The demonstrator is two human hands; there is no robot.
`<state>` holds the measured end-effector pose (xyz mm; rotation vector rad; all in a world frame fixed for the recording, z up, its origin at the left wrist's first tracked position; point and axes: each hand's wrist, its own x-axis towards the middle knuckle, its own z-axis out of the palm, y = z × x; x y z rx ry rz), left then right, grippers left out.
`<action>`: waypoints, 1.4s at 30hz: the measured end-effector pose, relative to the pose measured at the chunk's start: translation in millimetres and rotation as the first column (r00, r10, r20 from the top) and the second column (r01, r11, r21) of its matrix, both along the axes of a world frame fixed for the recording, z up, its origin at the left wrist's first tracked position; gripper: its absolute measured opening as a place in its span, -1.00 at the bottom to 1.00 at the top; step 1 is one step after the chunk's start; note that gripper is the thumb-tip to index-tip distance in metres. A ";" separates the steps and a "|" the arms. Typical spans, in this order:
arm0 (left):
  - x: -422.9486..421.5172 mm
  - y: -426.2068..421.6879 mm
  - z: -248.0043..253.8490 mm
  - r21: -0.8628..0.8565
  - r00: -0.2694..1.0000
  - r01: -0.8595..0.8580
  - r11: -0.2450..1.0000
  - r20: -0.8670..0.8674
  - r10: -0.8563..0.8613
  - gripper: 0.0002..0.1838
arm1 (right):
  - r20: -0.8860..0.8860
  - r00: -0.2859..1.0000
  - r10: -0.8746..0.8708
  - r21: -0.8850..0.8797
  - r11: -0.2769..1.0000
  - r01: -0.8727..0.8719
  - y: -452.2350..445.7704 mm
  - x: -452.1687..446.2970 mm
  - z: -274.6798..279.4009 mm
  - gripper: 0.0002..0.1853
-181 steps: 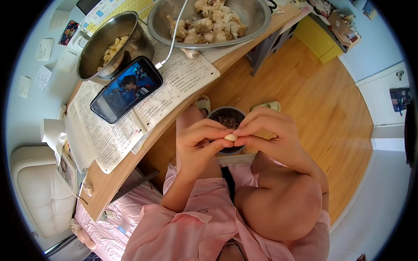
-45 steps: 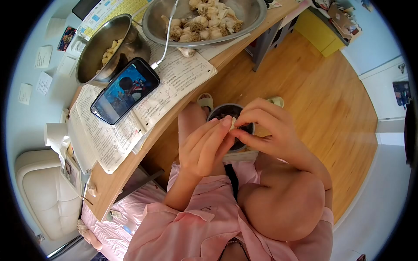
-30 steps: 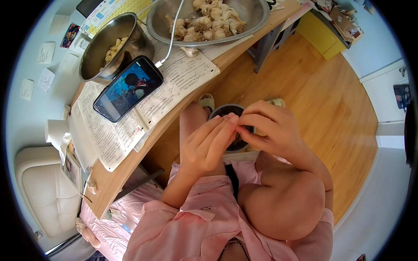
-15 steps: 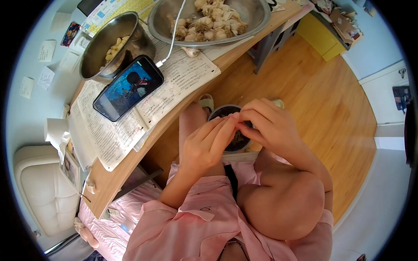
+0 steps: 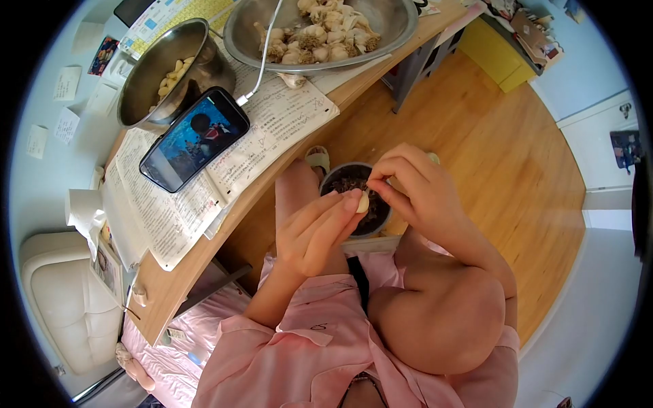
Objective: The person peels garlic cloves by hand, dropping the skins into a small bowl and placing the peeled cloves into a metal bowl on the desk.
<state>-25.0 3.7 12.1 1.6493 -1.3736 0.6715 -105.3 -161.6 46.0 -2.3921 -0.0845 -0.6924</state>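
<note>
A pale garlic clove (image 5: 363, 202) is held between the fingertips of my left hand (image 5: 314, 231). My right hand (image 5: 415, 185) is just to its right, thumb and index finger pinched together; whatever they hold is too small to make out. Below both hands, a round bin (image 5: 382, 221) on the floor holds dark reddish-brown scraps. On the desk, a wide metal bowl (image 5: 401, 34) holds several garlic bulbs, and a deeper metal pot (image 5: 136, 92) holds peeled cloves.
A phone (image 5: 195, 139) playing a video leans against the pot, with a white cable attached. Under it lie open printed pages (image 5: 272, 129) on the wooden desk (image 5: 163, 299). One garlic bulb (image 5: 292, 80) sits beside the wide bowl. A yellow box (image 5: 500, 58) stands at the upper right.
My hands have moved apart at the fingertips, the right one slightly up. The clove, hidden half a second ago, now shows in my left hand.
</note>
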 end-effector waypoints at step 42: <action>50.1 83.6 79.9 -0.219 0.850 -0.193 0.956 -0.523 0.052 -0.87 | -0.424 0.905 0.034 -0.547 0.787 -0.286 -14.6 -2.9 -228.7 -0.87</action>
